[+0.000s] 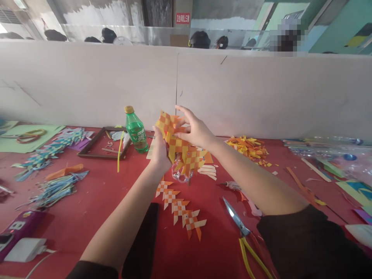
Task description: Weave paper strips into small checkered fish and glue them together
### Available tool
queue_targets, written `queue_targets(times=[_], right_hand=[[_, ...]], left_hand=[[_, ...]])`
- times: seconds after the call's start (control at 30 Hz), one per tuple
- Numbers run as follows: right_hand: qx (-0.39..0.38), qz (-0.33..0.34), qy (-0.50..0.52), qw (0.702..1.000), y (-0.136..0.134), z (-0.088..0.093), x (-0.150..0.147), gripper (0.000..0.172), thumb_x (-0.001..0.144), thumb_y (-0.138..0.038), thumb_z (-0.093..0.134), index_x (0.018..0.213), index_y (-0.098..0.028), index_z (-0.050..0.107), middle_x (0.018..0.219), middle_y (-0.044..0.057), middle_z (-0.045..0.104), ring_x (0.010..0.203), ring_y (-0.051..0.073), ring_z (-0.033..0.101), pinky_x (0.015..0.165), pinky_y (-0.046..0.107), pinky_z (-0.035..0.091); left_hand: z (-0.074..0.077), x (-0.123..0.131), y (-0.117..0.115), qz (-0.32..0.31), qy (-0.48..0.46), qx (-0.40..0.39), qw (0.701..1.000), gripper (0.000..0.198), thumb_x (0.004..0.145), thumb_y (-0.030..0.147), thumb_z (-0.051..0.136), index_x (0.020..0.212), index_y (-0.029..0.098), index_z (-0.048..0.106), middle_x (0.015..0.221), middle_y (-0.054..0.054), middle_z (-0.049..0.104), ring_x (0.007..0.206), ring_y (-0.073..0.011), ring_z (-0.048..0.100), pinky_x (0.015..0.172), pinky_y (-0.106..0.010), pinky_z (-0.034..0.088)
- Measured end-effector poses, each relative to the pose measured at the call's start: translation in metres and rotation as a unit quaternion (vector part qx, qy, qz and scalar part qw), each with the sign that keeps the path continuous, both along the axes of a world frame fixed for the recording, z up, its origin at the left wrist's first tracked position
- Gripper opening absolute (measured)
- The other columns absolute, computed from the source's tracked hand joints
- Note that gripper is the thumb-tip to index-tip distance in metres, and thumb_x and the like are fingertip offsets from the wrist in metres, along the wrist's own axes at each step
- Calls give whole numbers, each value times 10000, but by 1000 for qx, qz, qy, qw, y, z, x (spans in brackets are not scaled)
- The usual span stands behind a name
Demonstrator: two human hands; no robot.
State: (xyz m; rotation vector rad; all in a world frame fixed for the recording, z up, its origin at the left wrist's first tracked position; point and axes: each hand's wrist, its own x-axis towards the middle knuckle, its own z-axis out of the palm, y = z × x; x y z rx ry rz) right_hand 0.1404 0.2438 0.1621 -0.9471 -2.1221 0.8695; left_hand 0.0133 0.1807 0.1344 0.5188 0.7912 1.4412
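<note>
Both of my hands hold a bunch of yellow and orange woven paper fish (177, 143) above the middle of the red table. My left hand (160, 149) supports it from the left side, thumb up. From the right, my right hand (193, 128) pinches the upper part, its index finger raised. Below lies a row of orange and white woven fish (178, 207). Partly hidden behind the bunch is a small clear container (178, 174) with tiny beads. Pale paper strips (208, 171) lie just right of it.
A green bottle (136, 131) stands beside a brown frame (101, 155). Yellow-handled scissors (240, 224) and a glue gun (234, 186) lie right; a black phone (142, 240) lies near my left forearm. A white partition (87, 85) closes off the back, with people's heads beyond.
</note>
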Motion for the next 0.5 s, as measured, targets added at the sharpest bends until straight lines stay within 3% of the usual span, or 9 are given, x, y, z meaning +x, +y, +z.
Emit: queue_targets(times=[0.07, 0.17, 0.23, 0.33, 0.5], right_hand=[[52, -43, -17, 998, 0, -6, -1, 826, 768, -292, 690, 1484, -286, 278, 1162, 71, 611, 846, 199, 617, 847, 419, 537], [109, -104, -10, 989, 4, -14, 1, 811, 746, -334, 701, 1453, -223, 319, 1282, 139, 537, 1015, 278, 572, 908, 463, 494], [62, -126, 27, 990, 10, -20, 4, 852, 706, -350, 728, 1445, -223, 322, 1335, 156, 508, 1113, 318, 532, 950, 483, 461], [-65, -131, 68, 987, 23, -27, 9, 877, 658, -388, 758, 1419, -241, 346, 1250, 132, 592, 1020, 291, 596, 891, 464, 489], [-193, -52, 95, 975, 38, -35, 24, 538, 753, -597, 651, 1150, -237, 597, 953, 64, 723, 812, 227, 673, 717, 348, 542]], left_hand=[[-3, -1, 1, -25, 13, 38, 999, 498, 864, 646, 541, 1024, 196, 684, 866, -101, 734, 929, -311, 713, 641, -326, 573], [-8, -1, 3, -32, 27, 65, 997, 334, 853, 480, 669, 1000, 180, 693, 853, -100, 736, 902, -292, 718, 632, -306, 570], [-9, 0, 4, -27, 28, 72, 997, 226, 811, 318, 748, 971, 168, 693, 845, -90, 738, 875, -269, 721, 628, -284, 566], [-9, 4, 6, -22, 29, 87, 996, 258, 718, 132, 800, 944, 177, 685, 827, -54, 741, 823, -221, 722, 620, -245, 553], [-9, 9, 16, 15, 10, 82, 996, 306, 712, 48, 754, 956, 205, 658, 845, -30, 746, 839, -203, 726, 672, -257, 564]])
